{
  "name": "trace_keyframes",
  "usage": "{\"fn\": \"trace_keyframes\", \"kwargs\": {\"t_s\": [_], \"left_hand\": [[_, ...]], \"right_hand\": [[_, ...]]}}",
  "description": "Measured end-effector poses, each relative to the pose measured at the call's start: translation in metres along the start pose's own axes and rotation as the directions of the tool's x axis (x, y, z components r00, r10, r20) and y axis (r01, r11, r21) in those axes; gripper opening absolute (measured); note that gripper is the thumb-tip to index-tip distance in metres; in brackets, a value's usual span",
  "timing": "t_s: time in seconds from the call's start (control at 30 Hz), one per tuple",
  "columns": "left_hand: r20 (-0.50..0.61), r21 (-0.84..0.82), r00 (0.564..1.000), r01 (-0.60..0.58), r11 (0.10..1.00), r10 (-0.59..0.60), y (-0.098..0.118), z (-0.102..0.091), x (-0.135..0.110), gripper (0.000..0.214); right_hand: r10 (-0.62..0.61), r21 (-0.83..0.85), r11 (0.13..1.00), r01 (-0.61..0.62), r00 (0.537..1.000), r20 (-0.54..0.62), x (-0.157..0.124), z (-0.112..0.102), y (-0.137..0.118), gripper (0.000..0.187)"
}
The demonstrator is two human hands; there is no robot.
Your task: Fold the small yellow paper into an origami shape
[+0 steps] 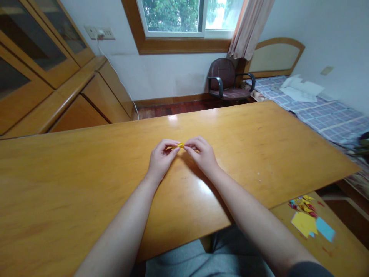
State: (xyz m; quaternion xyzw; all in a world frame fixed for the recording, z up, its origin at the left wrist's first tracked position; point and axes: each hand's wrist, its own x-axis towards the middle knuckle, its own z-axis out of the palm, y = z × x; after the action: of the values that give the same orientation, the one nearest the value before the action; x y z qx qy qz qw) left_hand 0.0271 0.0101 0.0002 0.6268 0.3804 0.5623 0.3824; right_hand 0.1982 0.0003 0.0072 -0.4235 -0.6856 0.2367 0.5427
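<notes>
A small yellow piece of paper (pixel 180 145) is pinched between both hands just above the wooden table (pixel 86 173). My left hand (pixel 160 158) grips its left end with thumb and forefinger, the other fingers curled. My right hand (pixel 201 154) pinches the right end the same way. Most of the paper is hidden by my fingertips, so its shape is unclear. Both forearms reach out from the near edge of the table.
A lower wooden surface (pixel 340 246) at the near right carries yellow, red and blue paper scraps (pixel 307 215). Wooden cabinets (pixel 43 77) line the left wall. A dark armchair (pixel 227 79) stands under the window, and a bed (pixel 323 111) runs along the right.
</notes>
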Motion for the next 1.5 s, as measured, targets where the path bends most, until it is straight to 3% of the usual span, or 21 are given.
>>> {"fn": "trace_keyframes", "kwargs": {"t_s": [0.43,0.63,0.8,1.1,1.5], "left_hand": [[0.081,0.081,0.996,-0.037,0.996,0.03,0.0014,-0.0006,-0.0013,0.008],[0.067,0.032,0.996,0.057,0.998,-0.059,-0.0009,0.0006,-0.0016,0.016],[0.026,-0.05,0.987,0.16,0.986,-0.159,-0.0044,0.0013,-0.0002,0.023],[0.031,-0.039,0.978,0.206,0.978,-0.205,-0.0034,0.0007,0.0034,0.026],[0.004,0.039,0.986,0.168,0.985,-0.169,-0.0071,-0.0005,0.0013,0.021]], "right_hand": [[-0.021,-0.078,0.997,0.024,0.999,0.043,-0.0021,-0.0001,0.003,0.009],[-0.054,-0.063,0.996,0.058,0.996,0.068,-0.0019,0.0,0.0035,0.006],[0.012,-0.002,1.0,-0.012,0.998,0.065,-0.0015,0.0014,0.0025,0.006],[0.151,0.063,0.986,-0.157,0.985,0.086,-0.0007,0.0032,0.0057,0.014],[0.096,-0.029,0.995,-0.093,0.99,0.105,-0.0009,0.0041,0.004,0.01]]}}
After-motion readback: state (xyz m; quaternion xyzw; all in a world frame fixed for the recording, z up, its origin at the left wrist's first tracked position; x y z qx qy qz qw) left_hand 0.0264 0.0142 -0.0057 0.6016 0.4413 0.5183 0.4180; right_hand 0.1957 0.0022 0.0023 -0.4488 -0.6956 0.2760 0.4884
